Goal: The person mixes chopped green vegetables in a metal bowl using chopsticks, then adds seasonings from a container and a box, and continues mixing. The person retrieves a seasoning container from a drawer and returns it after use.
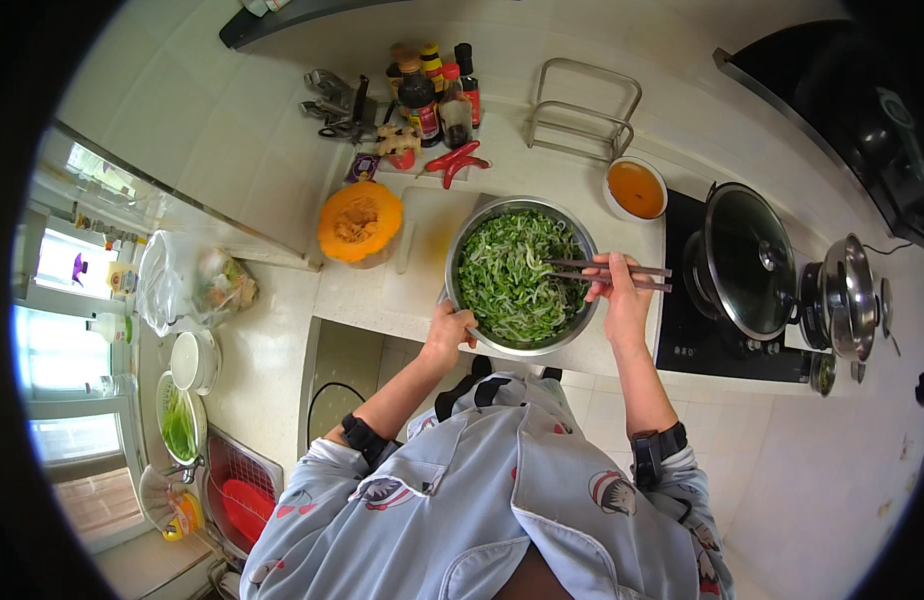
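Note:
A wide metal mixing bowl (582,240) stands at the counter's front edge, filled with chopped greens mixed with pale thin strands (512,275). My left hand (450,333) grips the bowl's rim at its lower left. In my right hand (622,295) is a pair of dark chopsticks (654,277), held over the bowl's right side with the tips in the greens. Partly under the bowl's left side lies a pale cutting board (422,225). A halved orange pumpkin (360,222), cut face up, sits left of the board.
Right of the bowl are a white bowl of orange liquid (636,190), a metal rack (582,110) and a cooktop with a lidded wok (750,262). Behind stand sauce bottles (419,100), red chilies (457,163) and a knife block (340,105). A sink (267,465) lies at left.

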The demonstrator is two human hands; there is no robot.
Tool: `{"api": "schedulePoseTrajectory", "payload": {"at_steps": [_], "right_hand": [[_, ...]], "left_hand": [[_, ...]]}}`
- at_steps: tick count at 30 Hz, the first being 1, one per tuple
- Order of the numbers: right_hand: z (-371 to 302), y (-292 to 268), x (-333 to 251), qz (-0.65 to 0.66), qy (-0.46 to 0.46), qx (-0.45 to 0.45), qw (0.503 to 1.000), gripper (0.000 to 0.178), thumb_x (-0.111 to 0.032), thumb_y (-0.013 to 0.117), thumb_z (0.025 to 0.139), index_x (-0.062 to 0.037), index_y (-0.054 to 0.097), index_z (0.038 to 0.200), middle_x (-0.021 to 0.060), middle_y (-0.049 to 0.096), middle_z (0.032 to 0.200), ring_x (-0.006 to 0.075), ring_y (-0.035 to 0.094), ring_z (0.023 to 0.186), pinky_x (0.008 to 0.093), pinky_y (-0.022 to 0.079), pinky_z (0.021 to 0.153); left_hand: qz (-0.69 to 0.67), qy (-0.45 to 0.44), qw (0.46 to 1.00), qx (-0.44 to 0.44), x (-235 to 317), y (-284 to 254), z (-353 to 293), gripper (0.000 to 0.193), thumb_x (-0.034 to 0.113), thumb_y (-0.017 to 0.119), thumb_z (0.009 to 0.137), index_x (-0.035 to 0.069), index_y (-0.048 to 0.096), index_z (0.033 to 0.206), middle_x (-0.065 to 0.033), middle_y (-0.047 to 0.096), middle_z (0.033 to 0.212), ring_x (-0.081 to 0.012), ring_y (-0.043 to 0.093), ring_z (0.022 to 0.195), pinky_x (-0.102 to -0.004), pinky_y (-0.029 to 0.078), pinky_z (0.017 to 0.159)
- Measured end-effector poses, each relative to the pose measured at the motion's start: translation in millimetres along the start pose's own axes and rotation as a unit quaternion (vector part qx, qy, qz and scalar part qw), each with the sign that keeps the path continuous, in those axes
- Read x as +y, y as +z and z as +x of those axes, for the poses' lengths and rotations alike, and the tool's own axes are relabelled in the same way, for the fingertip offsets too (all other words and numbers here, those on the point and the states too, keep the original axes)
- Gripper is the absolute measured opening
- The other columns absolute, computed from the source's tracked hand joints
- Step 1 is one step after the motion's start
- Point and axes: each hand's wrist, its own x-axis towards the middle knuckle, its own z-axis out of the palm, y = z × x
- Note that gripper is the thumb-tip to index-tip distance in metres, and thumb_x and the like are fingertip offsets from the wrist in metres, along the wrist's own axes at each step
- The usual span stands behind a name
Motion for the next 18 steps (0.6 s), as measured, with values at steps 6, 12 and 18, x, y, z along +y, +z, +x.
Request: {"api": "schedulePoseTrajectory", "payload": {"at_steps": [6,12,18], "right_hand": [[15,12,-38,-0.166,-0.112,-0.044,0.979,0.027,-0.022,0.051,0.096,0.0023,0.063,0.093,0.0086,0.063,0.075,0.0080,0.052,0.054,0.0220,0.044,0.048],[-2,23,-40,-0.307,-0.042,-0.217,0.925,0.021,-0.019,0.057,0.090,-0.0001,0.066,0.091,0.0042,0.065,0.074,0.0081,0.055,0.054,0.0222,0.045,0.049],[24,5,-74,-0.289,-0.132,-0.214,0.924,0.022,-0.019,0.057,0.091,0.0006,0.067,0.091,0.0068,0.065,0.072,0.0094,0.053,0.055,0.0226,0.043,0.050]], "left_hand": [[0.004,-0.024,1.000,-0.017,-3,-6,4,0.018,-0.002,0.053,0.068,-0.004,0.049,0.086,-0.0119,0.053,0.071,-0.0234,0.050,0.049,-0.0340,0.041,0.040],[-0.013,-0.031,0.999,-0.007,5,-3,-1,0.023,-0.001,0.053,0.067,-0.003,0.047,0.090,-0.0117,0.052,0.073,-0.0234,0.052,0.053,-0.0349,0.041,0.043],[0.017,-0.054,0.998,-0.024,10,-12,1,0.024,-0.001,0.053,0.067,-0.004,0.047,0.090,-0.0121,0.053,0.073,-0.0233,0.052,0.053,-0.0352,0.042,0.042]]}}
